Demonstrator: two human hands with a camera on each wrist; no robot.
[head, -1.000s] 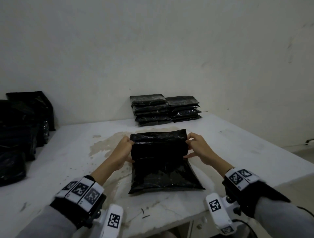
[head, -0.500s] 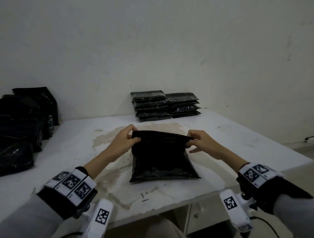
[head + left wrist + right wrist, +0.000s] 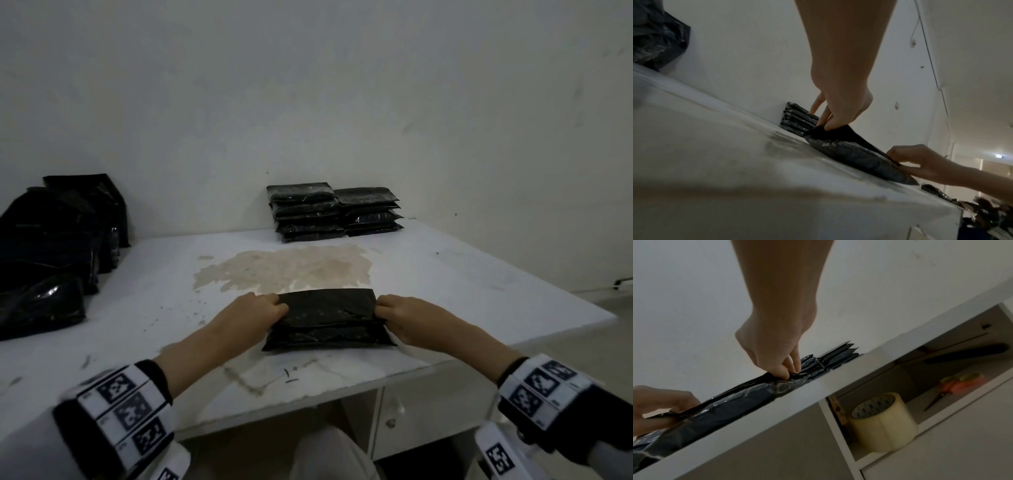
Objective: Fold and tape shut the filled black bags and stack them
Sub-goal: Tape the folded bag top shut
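The bag [image 3: 328,320] lay near the front edge of the table [image 3: 479,291], with its long axis going left to right, parallel to that edge. Its top flap was folded over toward the person and covered the far half of the filled part. The left hand [image 3: 260,313] pinched the left end of the flap between thumb and fingers, and the right hand [image 3: 399,317] pinched the right end in the same way, so the hands stood apart, one at each short end, both equally near. The flap was not pressed flat; in the left wrist view it rose a little above the bag. Probably the next step is taping, and the tape roll [image 3: 882,421] stood on a shelf under the table on the right side, beside scissors [image 3: 953,387], so the right hand is nearer to it. The finished stacks [image 3: 332,212] stood at the back edge, straight beyond the bag.
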